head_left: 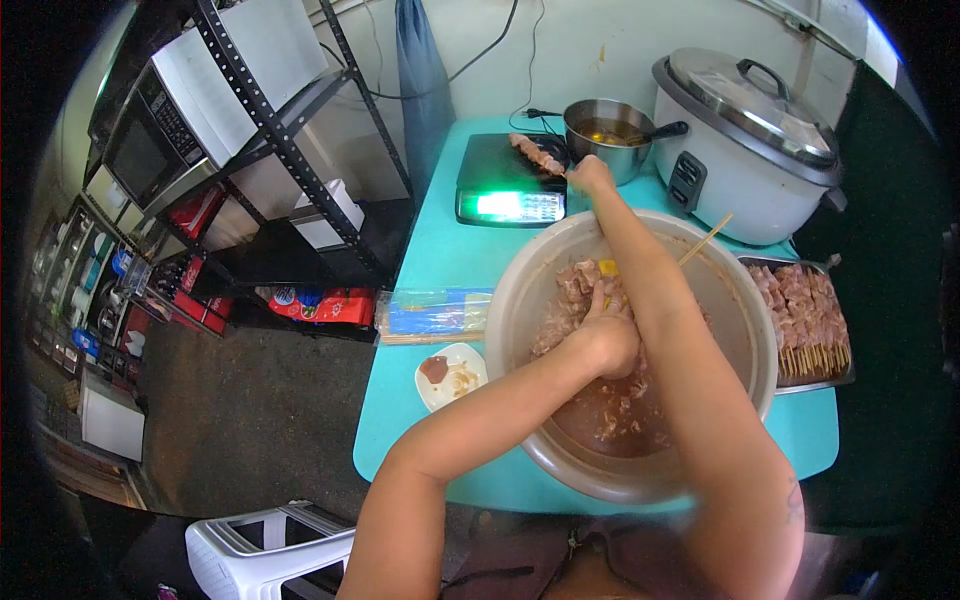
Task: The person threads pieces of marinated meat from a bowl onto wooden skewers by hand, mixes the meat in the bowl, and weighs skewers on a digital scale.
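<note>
My right hand (592, 175) is closed on the end of a meat skewer (537, 153), whose meat lies over the black top of a digital scale (485, 160). The scale's display glows brightly. Below, my left hand (608, 335) reaches into a large round tub (505, 300), among raw meat pieces (575, 290). Its visible fingers look stretched out against the meat; the others are hidden. A small yellow thing (608, 268) shows beside the meat. One bamboo stick (706, 240) leans out over the tub's far side. My right forearm crosses above the tub and covers part of it.
A metal tray (815, 384) of finished meat skewers sits at right. Behind stand a rice cooker (745, 150) and a steel pot (605, 125) with a dark handle. Left of the tub are packaged bamboo sticks (435, 315) and a white dish (475, 360). A white stool (235, 555) stands lower left.
</note>
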Motion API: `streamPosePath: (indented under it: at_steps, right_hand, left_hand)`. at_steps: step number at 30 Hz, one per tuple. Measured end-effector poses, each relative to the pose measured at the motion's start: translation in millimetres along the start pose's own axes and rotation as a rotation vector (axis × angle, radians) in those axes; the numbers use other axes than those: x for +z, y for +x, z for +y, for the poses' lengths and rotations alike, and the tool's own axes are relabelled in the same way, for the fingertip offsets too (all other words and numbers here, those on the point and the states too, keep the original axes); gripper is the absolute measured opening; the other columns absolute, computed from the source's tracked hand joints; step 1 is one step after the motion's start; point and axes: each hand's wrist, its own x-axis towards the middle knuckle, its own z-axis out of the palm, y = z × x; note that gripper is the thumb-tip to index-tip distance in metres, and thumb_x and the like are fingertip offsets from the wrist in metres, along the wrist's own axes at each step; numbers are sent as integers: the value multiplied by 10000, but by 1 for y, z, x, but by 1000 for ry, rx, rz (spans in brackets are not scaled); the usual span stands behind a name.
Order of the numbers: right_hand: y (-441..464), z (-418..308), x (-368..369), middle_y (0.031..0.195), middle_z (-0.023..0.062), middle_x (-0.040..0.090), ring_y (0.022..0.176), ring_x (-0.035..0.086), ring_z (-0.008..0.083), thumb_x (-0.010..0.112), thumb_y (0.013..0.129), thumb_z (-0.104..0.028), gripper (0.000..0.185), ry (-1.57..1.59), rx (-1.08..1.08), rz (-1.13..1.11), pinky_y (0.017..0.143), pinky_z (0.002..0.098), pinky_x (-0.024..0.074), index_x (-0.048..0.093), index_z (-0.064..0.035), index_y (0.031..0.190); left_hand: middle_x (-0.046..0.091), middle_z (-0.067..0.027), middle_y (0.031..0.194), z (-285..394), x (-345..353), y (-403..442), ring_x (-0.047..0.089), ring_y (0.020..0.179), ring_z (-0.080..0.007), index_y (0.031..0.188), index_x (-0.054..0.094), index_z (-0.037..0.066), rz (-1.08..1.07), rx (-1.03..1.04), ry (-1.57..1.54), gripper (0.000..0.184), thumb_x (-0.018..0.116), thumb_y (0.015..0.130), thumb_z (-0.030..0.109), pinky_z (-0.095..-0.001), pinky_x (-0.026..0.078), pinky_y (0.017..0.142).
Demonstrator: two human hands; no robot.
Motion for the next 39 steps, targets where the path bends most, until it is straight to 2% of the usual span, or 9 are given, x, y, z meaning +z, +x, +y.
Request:
streamPosePath:
  at_steps: [6,8,11,16,19,23,27,31,39]
  right_hand:
    - [23,15,18,990,200,607,931,594,318,668,656,-217,354,-25,-85,-90,778,382,479,630,7,927]
    - [38,22,32,609,98,630,547,609,189,662,667,-167,131,-28,-174,85,580,323,485,667,-39,645]
    - [10,9,12,623,103,628,571,610,201,662,665,-157,110,67,-234,191,578,329,479,670,-48,657]
    - [-34,5,-28,607,111,607,541,580,208,655,673,-156,105,134,-405,364,559,338,466,665,-52,685]
    - [-62,27,-67,655,117,627,563,592,199,609,709,-140,118,261,-596,254,560,314,457,664,-38,728]
    - [-148,58,-127,577,35,580,535,505,68,600,753,-114,124,356,-484,49,495,245,403,634,2,784]
    - [-216,93,-157,602,30,583,535,491,72,594,777,-105,127,334,-489,-3,493,240,396,618,20,784]
    - [-261,110,-166,628,62,607,534,508,92,599,778,-115,144,243,-550,47,512,258,416,623,23,811]
    - [-291,132,-151,676,125,626,601,573,150,578,782,-106,171,249,-485,-10,572,304,450,630,24,882]
  left_hand:
    - [250,-240,1368,1,0,-1,173,1296,-386,1309,289,-46,46,-39,61,676,531,729,202,-591,32,1022]
    - [260,-240,1363,-2,3,1,188,1293,-380,1302,306,-44,90,-62,43,667,535,732,216,-590,41,1023]
    - [327,-211,1341,-10,7,5,150,1301,-390,1254,423,-1,193,-53,-105,562,536,750,221,-608,0,1005]
    - [539,-197,1085,-33,3,20,424,1129,-350,1034,573,3,364,-245,-52,359,533,748,215,-562,170,1002]
    - [586,-164,1013,-41,-19,-1,544,964,-337,1067,521,78,816,-350,-578,328,556,752,166,-453,409,830]
    - [538,-69,938,-79,-11,27,560,828,-160,1244,318,19,1242,-142,-1400,585,551,840,372,-295,452,672]
    - [557,-13,866,-88,-16,9,544,702,-103,1005,562,109,1035,-8,-1904,328,583,825,382,-247,450,581]
    - [568,57,778,-78,-16,4,516,670,-45,876,625,135,883,40,-1769,191,618,813,314,-224,444,605]
    - [590,27,835,-68,-14,7,551,754,-81,901,604,131,762,-44,-1669,161,623,813,264,-235,452,659]
